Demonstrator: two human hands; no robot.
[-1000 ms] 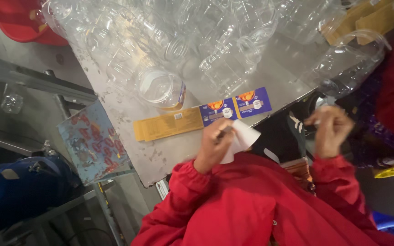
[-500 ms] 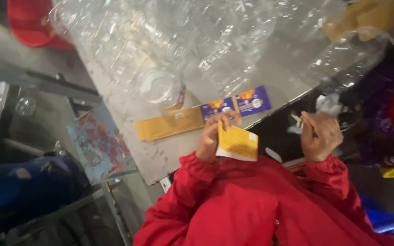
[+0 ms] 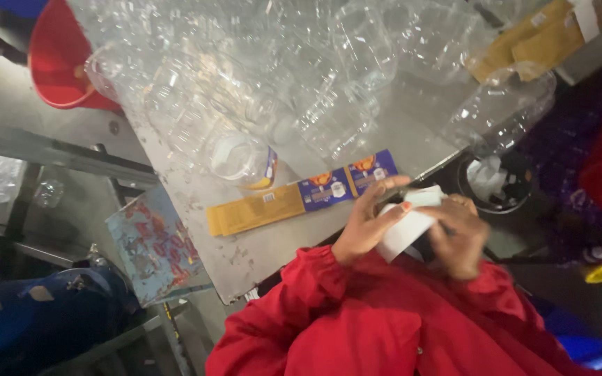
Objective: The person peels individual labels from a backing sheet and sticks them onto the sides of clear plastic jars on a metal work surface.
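White label sheet (image 3: 407,230) | left hand (image 3: 371,223) grasping it | right hand (image 3: 461,237) grasping it | above table (image 3: 273,244)

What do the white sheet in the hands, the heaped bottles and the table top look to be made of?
White sheet: probably paper or a label backing, matt, bent between both hands.
Heaped clear bottles: thin transparent plastic, glossy, dented, with glints.
Grey table top: likely metal, dull, scuffed and speckled.
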